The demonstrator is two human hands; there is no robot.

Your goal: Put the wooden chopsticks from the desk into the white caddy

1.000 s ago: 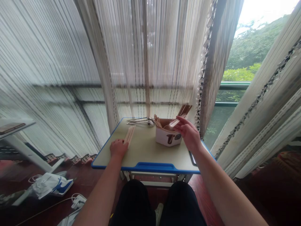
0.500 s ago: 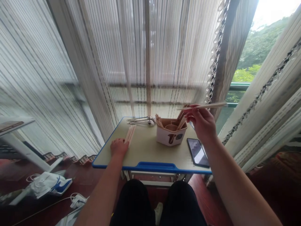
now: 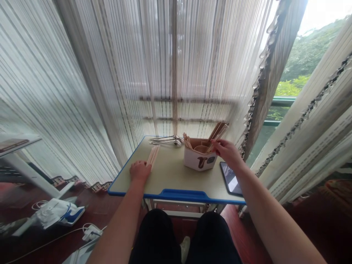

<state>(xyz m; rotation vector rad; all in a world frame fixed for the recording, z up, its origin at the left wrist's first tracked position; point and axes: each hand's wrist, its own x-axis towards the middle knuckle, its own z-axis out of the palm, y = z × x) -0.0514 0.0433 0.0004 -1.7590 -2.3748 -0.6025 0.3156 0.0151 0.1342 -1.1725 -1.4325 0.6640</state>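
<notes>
On the left of the small table (image 3: 170, 172), my left hand (image 3: 140, 171) rests with fingers curled round the lower end of a bundle of light wooden chopsticks (image 3: 153, 154). My right hand (image 3: 224, 149) is at the right rim of a white and brown paper box (image 3: 197, 161). Its fingers pinch chopsticks (image 3: 223, 130) that stand tilted, with their lower ends inside the box. Short light sticks (image 3: 187, 140) lean in the box's left corner, and dividers split its inside. Part of the pinched chopsticks is hidden by my fingers.
Metal spoons and other long cutlery (image 3: 165, 140) lie at the table's back edge. A phone (image 3: 231, 178) lies at the right, under my right forearm. Curtains (image 3: 198, 55) hang just behind the table. Cables and a power strip (image 3: 92, 233) are on the floor at left.
My right hand has come down and left to the box. The chopsticks, held level above it before, now tilt down into it. My left hand has stayed in place.
</notes>
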